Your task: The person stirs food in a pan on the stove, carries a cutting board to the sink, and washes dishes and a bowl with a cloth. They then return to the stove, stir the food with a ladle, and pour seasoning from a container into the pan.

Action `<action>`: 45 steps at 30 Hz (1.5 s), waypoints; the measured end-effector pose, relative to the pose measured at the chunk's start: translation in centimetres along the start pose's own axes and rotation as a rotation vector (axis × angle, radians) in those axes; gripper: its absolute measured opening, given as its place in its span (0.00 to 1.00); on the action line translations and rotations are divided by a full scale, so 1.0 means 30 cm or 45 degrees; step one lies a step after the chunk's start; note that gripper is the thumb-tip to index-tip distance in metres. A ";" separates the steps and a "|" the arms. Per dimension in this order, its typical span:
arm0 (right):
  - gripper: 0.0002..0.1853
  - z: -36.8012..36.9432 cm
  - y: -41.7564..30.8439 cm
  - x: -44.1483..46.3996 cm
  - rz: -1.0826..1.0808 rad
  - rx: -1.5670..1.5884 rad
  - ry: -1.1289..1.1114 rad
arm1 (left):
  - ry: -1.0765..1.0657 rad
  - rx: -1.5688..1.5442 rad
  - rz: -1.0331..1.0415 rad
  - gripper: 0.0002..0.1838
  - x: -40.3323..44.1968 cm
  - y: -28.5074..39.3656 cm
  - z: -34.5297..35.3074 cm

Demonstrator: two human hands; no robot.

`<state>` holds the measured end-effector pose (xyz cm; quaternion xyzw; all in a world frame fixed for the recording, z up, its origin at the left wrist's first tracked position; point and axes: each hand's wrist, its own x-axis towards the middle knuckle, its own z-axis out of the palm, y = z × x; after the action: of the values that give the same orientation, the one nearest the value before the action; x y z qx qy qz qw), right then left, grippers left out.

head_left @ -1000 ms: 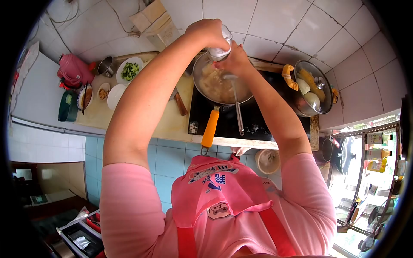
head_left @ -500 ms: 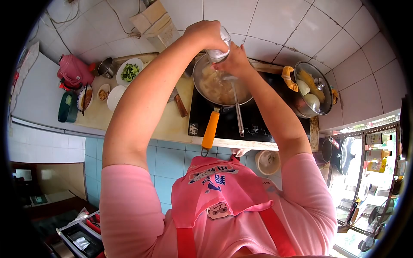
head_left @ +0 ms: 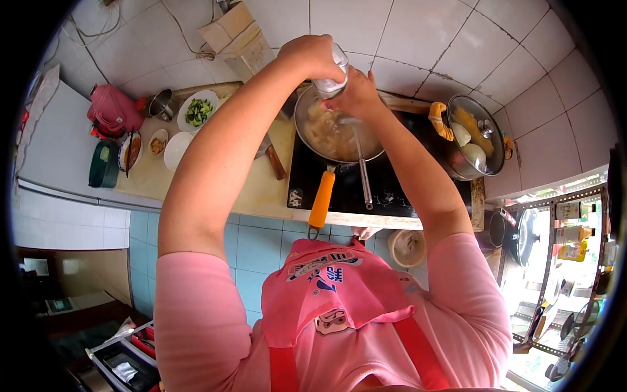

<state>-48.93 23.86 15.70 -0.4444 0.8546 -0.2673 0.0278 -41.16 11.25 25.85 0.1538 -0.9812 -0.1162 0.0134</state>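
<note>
My left hand is wrapped round a clear jar with white contents, tilted above the far side of a frying pan. At the jar's lower end my right hand is closed on it too; its fingertips are partly hidden. Pale chunks of food lie in cloudy liquid inside the frying pan, whose orange handle points towards me. A metal spoon or ladle leans in the pan, its handle over the near rim. What leaves the jar, if anything, I cannot make out.
Right of the pan, a lidded glass-topped pot stands on the black cooktop. A knife lies on the counter at left. Beyond my left arm are a plate of chopped greens, a white bowl and a pink kettle.
Both hands and the jar stay over the far side of the pan, with only a very slight downward shift in view. The spoon and pan rest as before.
</note>
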 end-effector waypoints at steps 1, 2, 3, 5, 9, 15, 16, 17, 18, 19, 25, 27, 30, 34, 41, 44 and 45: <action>0.43 0.003 0.001 0.001 -0.011 0.003 0.020 | -0.003 -0.001 0.004 0.40 0.001 -0.002 0.000; 0.43 0.007 0.006 0.003 -0.011 0.003 0.021 | -0.002 -0.001 0.005 0.40 0.003 -0.002 0.002; 0.43 0.011 0.011 0.006 -0.035 0.005 0.025 | 0.005 0.010 -0.017 0.39 0.003 -0.001 0.006; 0.43 0.017 0.022 0.015 -0.058 0.007 0.029 | 0.012 0.021 -0.040 0.38 0.011 -0.010 0.023; 0.43 0.006 0.011 0.009 -0.017 -0.037 -0.017 | 0.021 -0.004 -0.056 0.38 0.015 -0.021 0.041; 0.44 0.010 0.007 -0.004 -0.054 -0.021 0.041 | 0.010 0.041 -0.035 0.38 0.005 -0.010 0.016; 0.45 0.009 0.006 -0.004 -0.057 -0.025 0.048 | 0.010 0.040 -0.036 0.38 0.004 -0.010 0.013; 0.45 0.008 0.005 -0.005 -0.056 -0.026 0.051 | 0.010 0.041 -0.033 0.38 0.003 -0.010 0.011; 0.45 0.007 0.005 -0.005 -0.055 -0.030 0.050 | 0.002 0.010 -0.021 0.38 0.001 -0.009 0.010; 0.44 0.007 0.005 -0.005 -0.056 -0.034 0.049 | -0.007 -0.021 -0.010 0.39 -0.002 -0.008 0.007; 0.45 0.007 0.000 -0.007 -0.034 -0.027 0.028 | -0.028 -0.023 -0.021 0.38 -0.010 -0.003 0.005; 0.45 0.004 -0.005 -0.009 -0.030 -0.023 0.025 | -0.014 -0.021 -0.012 0.38 -0.010 -0.006 0.008; 0.45 -0.002 -0.013 -0.013 -0.025 -0.014 0.020 | -0.001 -0.019 -0.002 0.39 -0.010 -0.010 0.010; 0.45 0.008 -0.009 -0.011 -0.027 -0.021 0.032 | 0.000 -0.022 -0.005 0.39 -0.011 -0.016 0.014; 0.45 0.010 -0.021 -0.017 -0.018 -0.034 0.032 | 0.013 0.038 -0.022 0.38 -0.012 -0.023 0.020; 0.45 0.018 -0.017 -0.013 -0.021 -0.034 0.055 | 0.010 0.034 -0.021 0.38 -0.014 -0.025 0.015; 0.45 0.021 -0.015 -0.011 -0.028 -0.044 0.064 | 0.017 0.028 -0.018 0.38 -0.016 -0.025 0.015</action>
<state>-48.21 23.64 15.33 -0.4472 0.8545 -0.2641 -0.0043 -40.49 10.80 25.24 0.1617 -0.9811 -0.1046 0.0175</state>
